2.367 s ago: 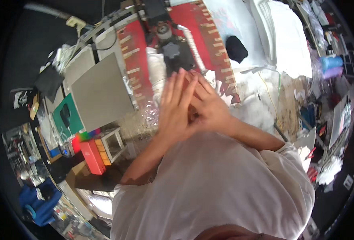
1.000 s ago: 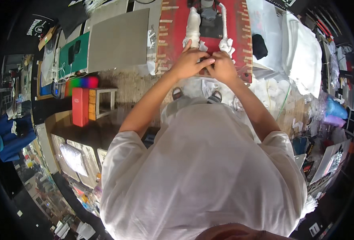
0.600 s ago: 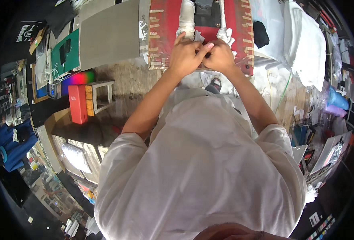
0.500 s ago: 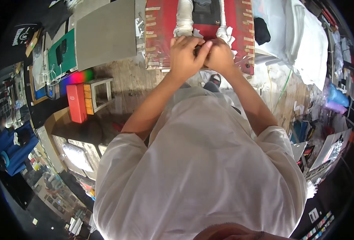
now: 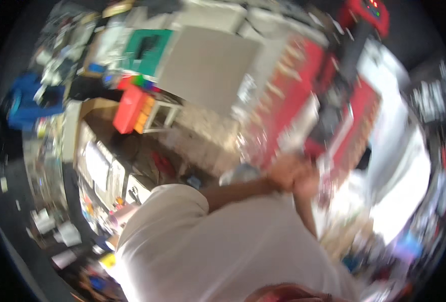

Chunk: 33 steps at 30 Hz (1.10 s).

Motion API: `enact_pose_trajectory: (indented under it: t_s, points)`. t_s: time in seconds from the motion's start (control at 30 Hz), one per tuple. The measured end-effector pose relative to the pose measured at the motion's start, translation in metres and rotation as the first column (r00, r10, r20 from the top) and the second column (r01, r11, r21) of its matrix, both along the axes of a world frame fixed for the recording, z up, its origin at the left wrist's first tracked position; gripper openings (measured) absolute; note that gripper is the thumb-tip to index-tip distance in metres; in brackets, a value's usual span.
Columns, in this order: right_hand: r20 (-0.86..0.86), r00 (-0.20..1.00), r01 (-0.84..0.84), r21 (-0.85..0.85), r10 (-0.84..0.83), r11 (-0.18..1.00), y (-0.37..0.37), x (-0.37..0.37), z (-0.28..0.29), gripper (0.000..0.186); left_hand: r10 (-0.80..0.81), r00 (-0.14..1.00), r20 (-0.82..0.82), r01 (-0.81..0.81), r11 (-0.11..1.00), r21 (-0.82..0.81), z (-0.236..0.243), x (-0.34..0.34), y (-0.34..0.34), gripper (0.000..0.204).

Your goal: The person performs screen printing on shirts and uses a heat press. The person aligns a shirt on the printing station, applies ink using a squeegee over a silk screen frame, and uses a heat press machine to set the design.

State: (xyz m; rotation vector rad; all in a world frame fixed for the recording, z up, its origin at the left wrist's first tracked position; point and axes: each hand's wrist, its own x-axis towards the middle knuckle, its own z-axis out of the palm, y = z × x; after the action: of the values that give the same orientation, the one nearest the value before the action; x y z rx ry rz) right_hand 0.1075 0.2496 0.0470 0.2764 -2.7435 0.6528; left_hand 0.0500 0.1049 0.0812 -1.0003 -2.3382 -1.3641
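Close together at the near edge of a red panel (image 5: 291, 118) are my left hand (image 5: 282, 172) and my right hand (image 5: 306, 182), seeming to touch. Motion smears both, so neither the fingers nor anything between them can be made out. Short tan tape strips line the panel's long edges. Over its middle stands a dark machine (image 5: 329, 118) with a black arm (image 5: 356, 50) and a red control box (image 5: 371, 15) with a lit display. A pale wrapped bar (image 5: 303, 118) runs along the panel just beyond my hands.
Left of the panel lies a large grey board (image 5: 208, 65), with a green mat (image 5: 146, 53) beside it. Below them stand a red box (image 5: 129, 109) and a small white-framed stool (image 5: 165, 116). White sheets (image 5: 404, 176) hang at the right.
The whole view has swung round and blurred. The panel now slants toward the upper right, and the machine's red control box has come into view. My hands remain together at the panel's near edge.
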Motion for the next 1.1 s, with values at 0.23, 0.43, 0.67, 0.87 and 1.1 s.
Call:
enact_pose_trajectory:
  t_s: [0.23,0.43,0.67,0.87,1.1]
  points:
    - [0.131,0.988,-0.064,-0.116,0.079,0.991,0.008,-0.012,-0.017,0.018,-0.142,0.913,0.382,0.197,0.974,-0.108,0.018,-0.012,0.002,0.048]
    - [0.132,0.987,-0.080,-0.103,0.093,0.992,0.005,-0.027,0.002,0.018,-0.124,0.968,0.218,0.154,0.980,-0.126,-0.003,0.000,0.003,0.054]
    - [0.083,0.995,-0.045,-0.065,0.050,0.997,-0.001,-0.030,0.004,0.019,-0.053,0.983,0.178,0.070,0.993,-0.091,0.009,-0.002,0.005,0.052]
    - [0.026,1.000,0.000,-0.013,0.000,1.000,-0.013,-0.023,0.011,0.020,-0.010,0.998,0.054,0.011,1.000,-0.021,0.014,-0.002,0.005,0.051]
    - [-0.013,0.999,0.048,0.049,-0.048,0.998,-0.016,-0.023,0.022,0.022,-0.072,0.989,0.132,0.075,0.997,-0.021,0.035,0.000,-0.007,0.045]
